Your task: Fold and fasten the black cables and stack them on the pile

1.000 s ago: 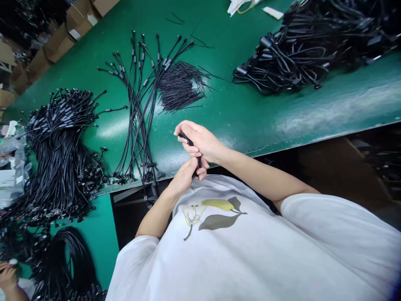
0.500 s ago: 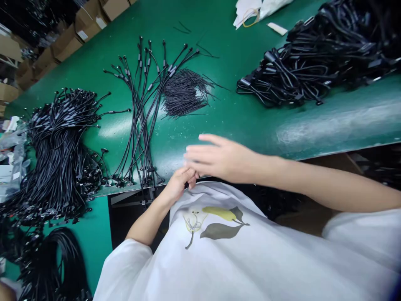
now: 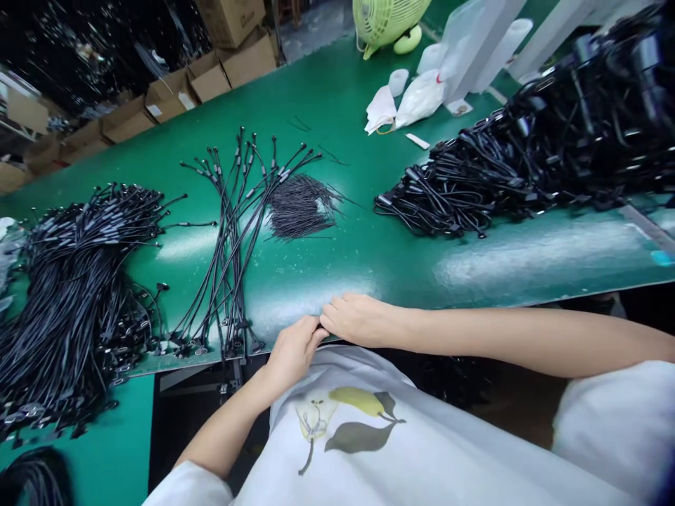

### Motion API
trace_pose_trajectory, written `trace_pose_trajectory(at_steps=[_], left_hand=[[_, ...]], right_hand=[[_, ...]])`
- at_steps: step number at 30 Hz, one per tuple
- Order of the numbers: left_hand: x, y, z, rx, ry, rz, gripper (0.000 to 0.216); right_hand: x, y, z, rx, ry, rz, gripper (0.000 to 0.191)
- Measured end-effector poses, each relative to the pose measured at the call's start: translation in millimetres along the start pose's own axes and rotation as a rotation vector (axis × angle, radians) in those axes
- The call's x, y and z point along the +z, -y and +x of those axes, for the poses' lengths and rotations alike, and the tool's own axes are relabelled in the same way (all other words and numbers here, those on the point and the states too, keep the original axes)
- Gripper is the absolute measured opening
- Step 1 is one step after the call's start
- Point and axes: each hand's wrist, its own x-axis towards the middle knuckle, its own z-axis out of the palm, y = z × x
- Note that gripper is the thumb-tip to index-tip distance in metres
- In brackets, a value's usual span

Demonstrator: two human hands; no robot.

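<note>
At the table's front edge, my left hand point(image 3: 295, 349) and my right hand point(image 3: 354, 320) meet with their fingertips touching. The fingers of both are curled closed, and whatever lies between them is hidden or too small to name. Beyond them and to the left, a loose spread of black cables point(image 3: 229, 253) lies on the green table point(image 3: 363, 260), with some connector ends hanging over the edge. A pile of thin black ties point(image 3: 298, 207) sits beside those cables, apart from my hands.
On the left lies a thick heap of black cables point(image 3: 84, 281). Another large heap of bundled cables point(image 3: 474, 190) stretches along the right. A green fan point(image 3: 387, 21), a white plastic bag point(image 3: 422, 98) and cardboard boxes point(image 3: 169, 98) stand at the back.
My right hand has come down from spread fingers to a closed grip against my left hand. The view has tilted up, so the fan and more of the right heap show.
</note>
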Motion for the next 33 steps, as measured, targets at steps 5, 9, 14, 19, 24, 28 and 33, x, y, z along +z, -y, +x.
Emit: trace_pose_trajectory(at_steps=[5,9,14,19,24,28,33], left_hand=[[8,8,10,-0.007,-0.024,-0.095,0.032],[11,12,21,-0.155,-0.016,-0.745,0.045],[-10,-3,25,-0.207,-0.253,-1.284,0.045],[-20,-14,18,-0.186,-0.283,-1.344,0.042],[-14,-10,16,-0.152,-0.278,-1.350,0.040],[-13,-11,13,-0.097,-0.270,-1.356,0.038],[-15,-13,3,-0.078,-0.263,-1.401,0.038]], right_hand=[[-14,-10,8,0.054,0.150,0.176,0.020],[-36,-77,7,0.179,0.094,0.484,0.026],[-16,-170,8,1.063,-0.006,0.173,0.028],[15,-184,12,1.130,0.073,0.080,0.031],[20,-186,9,1.071,0.069,0.071,0.032],[21,-187,13,1.081,0.091,0.075,0.032],[17,-179,20,1.116,0.139,0.086,0.039]])
